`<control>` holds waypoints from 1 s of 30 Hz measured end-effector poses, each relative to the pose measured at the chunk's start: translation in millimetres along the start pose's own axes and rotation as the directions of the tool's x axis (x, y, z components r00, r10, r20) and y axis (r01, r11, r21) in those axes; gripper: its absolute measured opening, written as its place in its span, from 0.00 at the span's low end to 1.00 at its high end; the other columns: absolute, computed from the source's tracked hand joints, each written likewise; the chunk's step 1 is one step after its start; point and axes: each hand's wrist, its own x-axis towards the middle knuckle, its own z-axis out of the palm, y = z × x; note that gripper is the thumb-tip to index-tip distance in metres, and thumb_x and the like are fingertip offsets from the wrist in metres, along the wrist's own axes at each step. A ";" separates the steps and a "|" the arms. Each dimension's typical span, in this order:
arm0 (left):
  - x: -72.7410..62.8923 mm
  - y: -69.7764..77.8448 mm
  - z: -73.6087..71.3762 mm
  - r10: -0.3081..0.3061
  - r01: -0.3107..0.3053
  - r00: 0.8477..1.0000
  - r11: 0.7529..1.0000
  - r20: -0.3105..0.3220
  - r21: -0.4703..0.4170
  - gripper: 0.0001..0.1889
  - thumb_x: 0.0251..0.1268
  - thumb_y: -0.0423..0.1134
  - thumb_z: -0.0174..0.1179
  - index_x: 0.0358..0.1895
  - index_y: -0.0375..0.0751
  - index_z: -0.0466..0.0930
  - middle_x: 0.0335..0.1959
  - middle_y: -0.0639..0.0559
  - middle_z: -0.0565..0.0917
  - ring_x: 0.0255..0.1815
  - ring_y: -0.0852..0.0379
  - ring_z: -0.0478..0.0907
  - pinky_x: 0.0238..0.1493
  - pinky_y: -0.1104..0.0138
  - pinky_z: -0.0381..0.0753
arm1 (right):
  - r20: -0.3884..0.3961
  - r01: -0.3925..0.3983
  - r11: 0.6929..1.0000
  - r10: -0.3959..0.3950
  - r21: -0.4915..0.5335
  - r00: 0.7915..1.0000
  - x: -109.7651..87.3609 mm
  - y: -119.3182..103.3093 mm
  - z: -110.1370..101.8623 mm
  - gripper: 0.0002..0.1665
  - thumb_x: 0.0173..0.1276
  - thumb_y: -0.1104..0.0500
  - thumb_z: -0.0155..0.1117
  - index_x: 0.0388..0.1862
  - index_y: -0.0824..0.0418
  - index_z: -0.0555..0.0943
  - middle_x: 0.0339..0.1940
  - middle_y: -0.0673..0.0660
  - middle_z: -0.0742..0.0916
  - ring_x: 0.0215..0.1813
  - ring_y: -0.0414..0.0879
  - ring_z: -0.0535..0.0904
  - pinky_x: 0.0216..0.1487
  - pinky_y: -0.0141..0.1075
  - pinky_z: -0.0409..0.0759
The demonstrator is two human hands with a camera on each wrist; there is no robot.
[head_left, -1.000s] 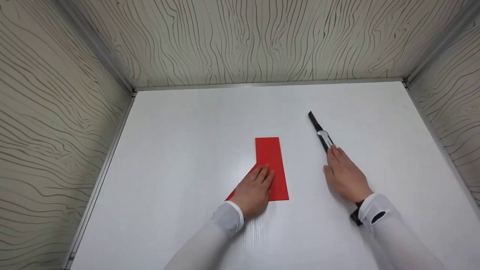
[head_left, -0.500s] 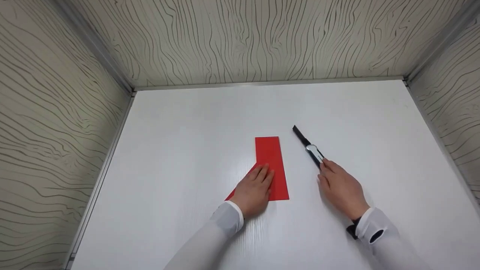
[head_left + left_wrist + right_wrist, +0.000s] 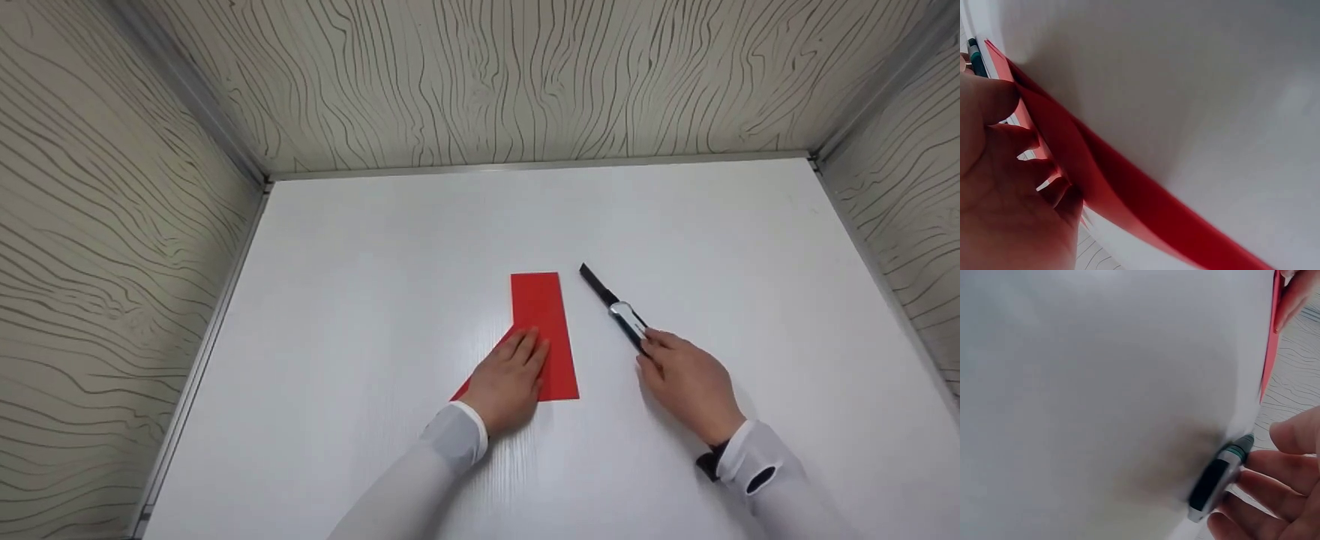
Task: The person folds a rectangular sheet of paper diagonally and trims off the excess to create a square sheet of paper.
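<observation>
A folded sheet of red paper [image 3: 551,322] lies mid-table, one layer slanting out to the lower left. My left hand [image 3: 504,379] presses flat on it, fingers nearly straight and pointing away from me. Seen from the left wrist, a fold of the red paper [image 3: 1098,174] bows slightly up beside the palm. To the paper's right is a utility knife [image 3: 624,313], black blade extended and angled up-left. My right hand [image 3: 690,386] holds its lower end with curled fingers. In the right wrist view, the fingertips are against the knife [image 3: 1213,481], which is low over the tabletop.
The white table [image 3: 360,300] has a metal rim [image 3: 480,169] at the back. Pale panels with a wood-grain pattern [image 3: 480,82] stand behind it and on both sides. A dark band [image 3: 711,461] circles the right wrist below the white sleeve.
My right hand has moved the utility knife left and toward me, its blade tip swinging closer to the red paper. Its fingers have curled more. The left hand and the paper stay put.
</observation>
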 end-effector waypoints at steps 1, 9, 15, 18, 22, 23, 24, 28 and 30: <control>0.0 0.0 0.1 0.001 -0.001 1.000 1.000 -0.001 0.004 0.44 0.72 0.56 0.60 0.84 0.53 0.47 0.84 0.52 0.50 0.83 0.48 0.48 0.75 0.60 0.62 | 0.006 -0.010 1.000 0.010 0.010 1.000 2.4 -0.4 -2.1 0.18 0.69 0.59 0.70 0.53 0.68 0.87 0.58 0.64 0.86 0.53 0.59 0.85 0.46 0.53 0.85; -0.4 0.2 -0.1 0.001 -0.001 1.000 1.000 -0.012 0.029 0.45 0.71 0.56 0.61 0.84 0.53 0.48 0.84 0.51 0.52 0.83 0.48 0.49 0.74 0.60 0.63 | 0.068 -0.079 0.997 0.078 0.019 0.995 31.2 -4.8 -11.5 0.29 0.71 0.54 0.69 0.62 0.74 0.80 0.55 0.72 0.83 0.49 0.63 0.82 0.45 0.56 0.82; 0.4 2.4 -0.7 -0.009 0.009 1.000 1.000 -0.011 0.019 0.47 0.68 0.56 0.65 0.84 0.54 0.48 0.84 0.52 0.52 0.83 0.49 0.49 0.72 0.60 0.67 | 0.133 -0.136 0.990 0.139 -0.031 0.981 51.8 -8.8 -6.5 0.30 0.69 0.50 0.70 0.55 0.76 0.80 0.48 0.73 0.82 0.43 0.63 0.78 0.35 0.51 0.81; 0.7 3.5 -1.4 -0.015 0.015 1.000 1.000 -0.008 0.000 0.46 0.69 0.56 0.64 0.84 0.55 0.49 0.84 0.53 0.52 0.82 0.50 0.50 0.72 0.60 0.68 | 0.147 -0.152 0.988 0.156 -0.038 0.977 55.7 -8.5 -2.8 0.24 0.67 0.51 0.71 0.45 0.73 0.82 0.41 0.69 0.81 0.37 0.58 0.76 0.28 0.45 0.76; 1.0 3.2 -2.8 -0.015 0.015 1.000 1.000 -0.007 0.004 0.45 0.69 0.56 0.63 0.84 0.54 0.50 0.83 0.52 0.54 0.82 0.50 0.51 0.70 0.61 0.69 | 0.147 -0.157 0.987 0.160 -0.029 0.976 57.2 -7.4 -0.2 0.19 0.67 0.56 0.71 0.42 0.74 0.83 0.39 0.67 0.81 0.35 0.57 0.76 0.28 0.44 0.77; 1.1 2.9 -3.3 -0.014 0.014 1.000 1.000 -0.006 0.009 0.45 0.69 0.56 0.63 0.84 0.54 0.50 0.83 0.52 0.54 0.82 0.50 0.51 0.70 0.61 0.70 | 0.144 -0.155 0.987 0.158 -0.028 0.977 57.4 -7.2 -0.1 0.18 0.67 0.57 0.71 0.43 0.74 0.83 0.39 0.67 0.81 0.35 0.57 0.76 0.29 0.45 0.77; 1.3 2.5 -4.0 -0.013 0.013 1.000 1.000 -0.009 0.010 0.44 0.70 0.56 0.62 0.84 0.54 0.51 0.83 0.52 0.55 0.82 0.49 0.51 0.70 0.61 0.70 | 0.139 -0.154 0.988 0.156 -0.026 0.978 57.6 -7.1 -0.1 0.18 0.67 0.58 0.71 0.44 0.75 0.83 0.40 0.68 0.82 0.36 0.57 0.76 0.30 0.46 0.78; 1.8 0.4 -7.8 -0.014 0.013 1.000 1.000 -0.012 -0.006 0.39 0.74 0.55 0.58 0.83 0.53 0.54 0.82 0.51 0.58 0.81 0.49 0.54 0.71 0.62 0.68 | 0.133 -0.148 0.989 0.149 -0.015 0.980 57.8 -7.0 0.9 0.17 0.68 0.61 0.70 0.46 0.75 0.84 0.40 0.68 0.82 0.37 0.57 0.77 0.32 0.48 0.79; 2.3 -0.8 -10.3 -0.020 0.019 1.000 1.000 -0.011 -0.022 0.37 0.74 0.54 0.57 0.82 0.53 0.57 0.81 0.51 0.60 0.80 0.49 0.56 0.71 0.61 0.68 | 0.128 -0.144 0.990 0.144 -0.006 0.981 57.1 -6.9 1.7 0.17 0.68 0.61 0.68 0.47 0.75 0.83 0.39 0.67 0.82 0.37 0.58 0.77 0.33 0.49 0.79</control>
